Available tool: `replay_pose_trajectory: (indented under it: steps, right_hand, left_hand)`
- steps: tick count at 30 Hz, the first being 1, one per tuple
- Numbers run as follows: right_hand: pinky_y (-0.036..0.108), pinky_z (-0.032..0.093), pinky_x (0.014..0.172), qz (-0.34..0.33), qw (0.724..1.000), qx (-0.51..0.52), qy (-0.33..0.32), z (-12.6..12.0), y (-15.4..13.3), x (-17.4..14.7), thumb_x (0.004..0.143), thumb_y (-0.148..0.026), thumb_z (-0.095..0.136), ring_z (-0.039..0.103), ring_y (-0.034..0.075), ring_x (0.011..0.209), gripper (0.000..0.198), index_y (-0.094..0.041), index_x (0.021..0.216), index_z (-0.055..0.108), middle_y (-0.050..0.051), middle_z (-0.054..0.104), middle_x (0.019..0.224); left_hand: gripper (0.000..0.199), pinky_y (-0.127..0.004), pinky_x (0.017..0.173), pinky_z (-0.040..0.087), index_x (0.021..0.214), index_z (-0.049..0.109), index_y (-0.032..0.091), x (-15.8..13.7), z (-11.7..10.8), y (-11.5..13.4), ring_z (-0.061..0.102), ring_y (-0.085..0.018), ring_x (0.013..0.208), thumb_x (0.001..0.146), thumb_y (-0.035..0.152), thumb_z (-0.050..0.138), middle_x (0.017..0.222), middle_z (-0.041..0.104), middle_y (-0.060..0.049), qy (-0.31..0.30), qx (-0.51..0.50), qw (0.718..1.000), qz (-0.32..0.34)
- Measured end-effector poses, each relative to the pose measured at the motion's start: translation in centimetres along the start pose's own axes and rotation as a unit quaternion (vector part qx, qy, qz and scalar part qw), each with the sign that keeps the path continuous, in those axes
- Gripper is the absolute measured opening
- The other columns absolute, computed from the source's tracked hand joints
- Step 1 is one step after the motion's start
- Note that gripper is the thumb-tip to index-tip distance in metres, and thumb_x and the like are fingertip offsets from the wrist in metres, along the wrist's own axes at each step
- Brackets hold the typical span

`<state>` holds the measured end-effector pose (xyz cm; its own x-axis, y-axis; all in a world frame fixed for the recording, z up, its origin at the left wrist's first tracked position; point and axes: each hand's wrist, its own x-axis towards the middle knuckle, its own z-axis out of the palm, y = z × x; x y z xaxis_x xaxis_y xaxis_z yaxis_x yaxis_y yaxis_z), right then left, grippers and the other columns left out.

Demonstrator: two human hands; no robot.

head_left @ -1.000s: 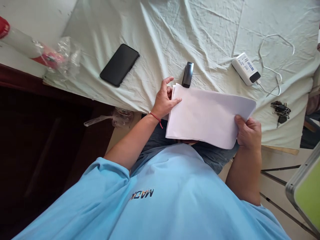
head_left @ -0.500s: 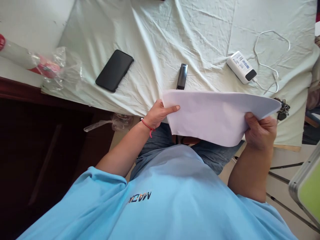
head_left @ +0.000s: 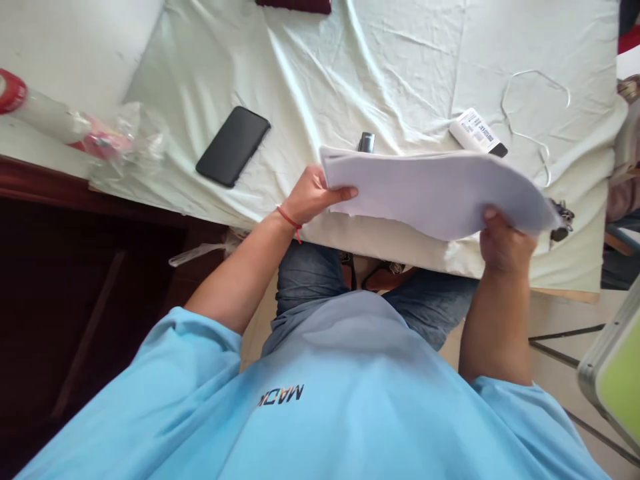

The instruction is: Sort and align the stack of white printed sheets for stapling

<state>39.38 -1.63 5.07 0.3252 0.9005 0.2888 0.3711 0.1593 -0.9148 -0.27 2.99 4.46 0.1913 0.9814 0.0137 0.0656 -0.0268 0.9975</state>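
I operate a single head-mounted view. The camera looks from above the wearer's blue shirt (head_left: 350, 400), facing forward and steeply down. The shirt is nearest, filling much of the lower frame; the left hand (head_left: 311, 195) and right hand (head_left: 506, 245) lie farther out, by the near edge of the cloth-covered worktop (head_left: 400, 73). Both near corners fall inside my frame. The near edge slopes down rightward; the top border crops the worktop's far side.

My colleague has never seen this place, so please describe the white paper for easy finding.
Start at the pale green cloth. Over its near edge, beyond the blue shirt, the white paper is held by both ends. Unlike the black phone lying flat on the cloth, it is broad, white and curved.
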Motion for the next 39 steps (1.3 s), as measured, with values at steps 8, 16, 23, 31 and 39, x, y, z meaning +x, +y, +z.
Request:
replay_pose_trajectory:
  steps: [8, 16, 23, 31, 39]
  right_hand:
    - [0.064, 0.066, 0.11, -0.01, 0.996, -0.003, -0.093, 1.2, 0.9, -1.2, 0.084, -0.073, 0.085, 0.076, 0.036, 0.126, 0.066, -0.033, 0.135, 0.076, 0.009, 0.08, 0.122]
    - [0.059, 0.067, 0.112, 0.042, 0.997, -0.004, -0.067, 1.9, 0.4, -0.5, 0.084, -0.072, 0.089, 0.079, 0.035, 0.123, 0.055, -0.027, 0.115, 0.082, 0.01, 0.085, 0.115]
    - [0.049, 0.073, 0.082, 0.225, 0.968, 0.03, -0.11, -1.1, 1.1, -2.8, 0.068, -0.066, 0.106, 0.082, 0.033, 0.092, 0.05, -0.027, 0.094, 0.086, 0.008, 0.087, 0.103]
    - [0.043, 0.066, 0.064, 0.281, 0.949, 0.012, -0.146, -2.8, 1.2, -5.5, 0.073, -0.066, 0.104, 0.078, 0.03, 0.081, 0.048, -0.025, 0.09, 0.086, 0.009, 0.086, 0.094]
    - [0.03, 0.035, 0.047, 0.193, 0.973, -0.04, -0.12, -2.8, 1.7, -3.0, 0.083, -0.076, 0.092, 0.048, 0.015, 0.057, 0.053, -0.027, 0.08, 0.074, 0.0, 0.065, 0.07]
  left_hand:
    - [0.068, -0.048, 0.104, 0.069, 0.109, 0.079, 0.019, -0.1, 0.8, -1.9, 0.079, -0.034, 0.121, 0.067, 0.068, 0.103, 0.115, 0.083, -0.012, -0.036, -0.033, 0.999, 0.011]
    - [0.079, -0.051, 0.119, 0.064, 0.12, 0.082, 0.016, -0.3, 1.3, -2.1, 0.078, -0.037, 0.132, 0.086, 0.088, 0.081, 0.118, 0.087, -0.016, -0.058, -0.022, 0.998, -0.03]
    - [0.071, -0.043, 0.087, 0.07, 0.111, 0.083, 0.015, -2.7, 0.7, -3.1, 0.082, -0.032, 0.099, 0.092, 0.083, 0.078, 0.103, 0.087, -0.014, -0.105, 0.005, 0.99, -0.096]
    - [0.039, -0.031, 0.069, 0.048, 0.077, 0.058, 0.023, -1.1, 2.0, -3.5, 0.057, -0.017, 0.071, 0.107, 0.047, 0.064, 0.071, 0.06, 0.0, 0.033, 0.144, 0.989, -0.006]
    - [0.037, -0.031, 0.07, 0.049, 0.074, 0.048, 0.025, -1.7, 2.2, -2.9, 0.056, -0.017, 0.067, 0.107, 0.035, 0.059, 0.065, 0.053, 0.002, -0.018, 0.188, 0.982, -0.015]
